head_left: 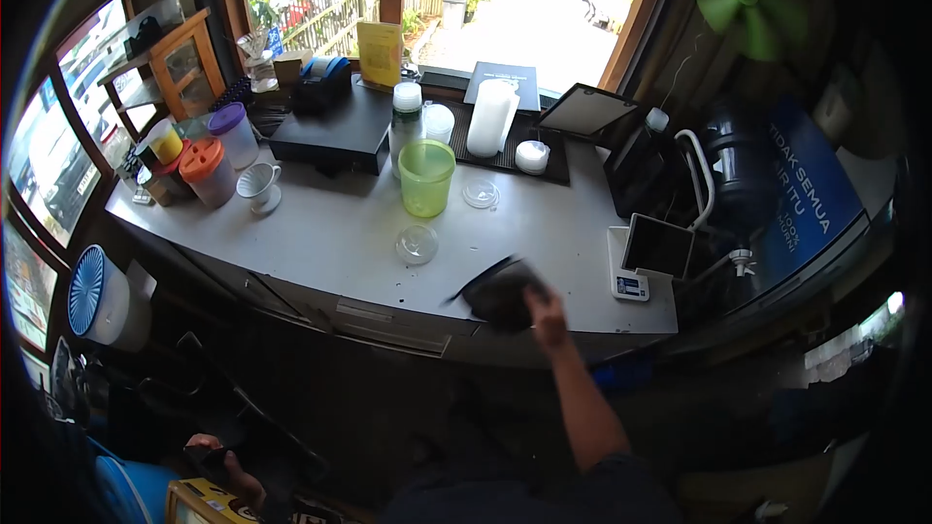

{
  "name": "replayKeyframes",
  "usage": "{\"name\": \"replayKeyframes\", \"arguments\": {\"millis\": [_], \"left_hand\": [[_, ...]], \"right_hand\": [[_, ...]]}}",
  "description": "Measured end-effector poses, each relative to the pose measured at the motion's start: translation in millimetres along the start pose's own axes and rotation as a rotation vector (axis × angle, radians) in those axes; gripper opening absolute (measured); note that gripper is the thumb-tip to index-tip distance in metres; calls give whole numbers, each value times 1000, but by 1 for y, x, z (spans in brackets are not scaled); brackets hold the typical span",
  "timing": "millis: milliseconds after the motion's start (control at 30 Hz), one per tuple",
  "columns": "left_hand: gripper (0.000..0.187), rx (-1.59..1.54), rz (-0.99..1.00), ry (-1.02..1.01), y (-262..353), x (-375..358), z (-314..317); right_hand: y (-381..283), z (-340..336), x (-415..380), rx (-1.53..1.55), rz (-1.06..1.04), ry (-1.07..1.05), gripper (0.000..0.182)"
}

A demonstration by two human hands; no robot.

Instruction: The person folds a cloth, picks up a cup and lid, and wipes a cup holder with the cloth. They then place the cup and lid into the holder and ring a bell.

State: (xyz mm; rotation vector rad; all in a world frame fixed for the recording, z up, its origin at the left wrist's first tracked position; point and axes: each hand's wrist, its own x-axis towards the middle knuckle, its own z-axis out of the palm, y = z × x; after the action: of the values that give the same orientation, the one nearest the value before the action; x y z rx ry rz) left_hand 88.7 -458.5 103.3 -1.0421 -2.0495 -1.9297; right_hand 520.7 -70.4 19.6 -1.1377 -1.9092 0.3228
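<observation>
My right hand (549, 318) is closed on the edge of a dark, blurred object, perhaps a black container (500, 293), held at the front edge of the counter. Its exact kind cannot be made out. Low at the left, my left hand (238, 475) is curled round something dark that blends into the shadow. Beyond the black object, a clear round lid (416, 245) lies on the counter, with another clear lid (482, 194) farther back. Between them and the window stands a green translucent bucket (427, 180).
On the white counter (340, 243) are a white dripper (259, 186), an orange-lidded canister (209, 172), a black cash drawer (333, 128), stacked cups (492, 118) and a tablet on a white stand (656, 247). A blue sign (806, 184) stands right; a blue-lidded tub (112, 296) left.
</observation>
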Motion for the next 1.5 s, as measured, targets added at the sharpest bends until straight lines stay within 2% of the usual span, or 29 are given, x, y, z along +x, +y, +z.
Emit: {"name": "replayKeyframes", "arguments": {"millis": [33,67,133,200,333,400,433,467,500,533,567,667,700,733,800,867,900,933,1000,1067,1100,1133,1200,1233,1333,1367,1400,1467,1500], "left_hand": [[32,38,14,22,4,-3,-8],[30,77,26,45,8,-8,-15],[28,212,77,32,-5,-19,-40],[30,247,82,58,-13,-30,-46],[46,149,2,-27,-7,-42,-38],[48,107,4,-156,7,-43,-24],[42,138,-46,-80,21,-44,-1],[37,146,-60,-77,34,-44,16],[33,156,-65,-74,46,-39,29],[30,166,-65,-62,55,-36,43],[30,137,-50,-7,62,-37,56],[30,124,-17,19,88,-34,68],[29,120,-3,21,95,-33,68],[30,103,7,-10,95,-36,65],[35,75,31,-84,93,-45,53],[36,139,12,-32,100,-58,61],[37,171,0,-8,105,-64,67],[34,245,2,-20,113,-66,72],[29,402,-7,-30,130,-72,78],[29,436,37,10,131,-84,79],[30,436,39,37,128,-90,80],[31,437,42,64,126,-98,80],[46,442,-4,8,115,-118,62],[53,448,-28,-23,114,-125,56],[59,430,1,-37,117,-130,61],[60,448,-14,3,116,-134,66],[51,452,0,82,122,-131,79],[36,460,32,233,132,-121,113],[39,419,34,226,129,-120,119]], "right_hand": [[5,-31,34,680,560,66,33],[23,-52,58,347,409,141,37],[70,-79,97,146,471,51,42],[169,-60,108,-175,348,99,43],[163,-12,71,-642,388,-143,47],[141,28,30,-374,236,-88,46],[107,51,-1,-255,81,-67,44],[40,46,-17,-43,36,-246,44],[-11,38,-25,133,35,-591,49],[-41,37,-30,483,151,-764,45],[-58,39,-22,720,331,-835,40],[-53,51,17,1344,524,-827,38],[-51,70,35,1215,361,-724,35],[-41,67,47,1063,407,-775,39],[-67,98,84,1302,445,-799,44],[-45,154,73,1150,261,-903,47],[-45,185,73,1040,98,-804,47],[-52,199,87,1120,180,-859,44],[-37,241,87,1072,461,-598,41],[-13,224,95,934,594,-616,42],[29,239,92,712,432,-491,44],[44,205,110,419,592,-576,39],[128,194,128,445,272,-238,32],[96,129,165,329,430,-251,37],[115,85,195,412,458,-112,39],[116,88,195,311,445,-64,39],[119,90,189,207,433,-17,38],[107,134,154,-195,189,107,40],[82,143,136,-154,44,35,44]]}}
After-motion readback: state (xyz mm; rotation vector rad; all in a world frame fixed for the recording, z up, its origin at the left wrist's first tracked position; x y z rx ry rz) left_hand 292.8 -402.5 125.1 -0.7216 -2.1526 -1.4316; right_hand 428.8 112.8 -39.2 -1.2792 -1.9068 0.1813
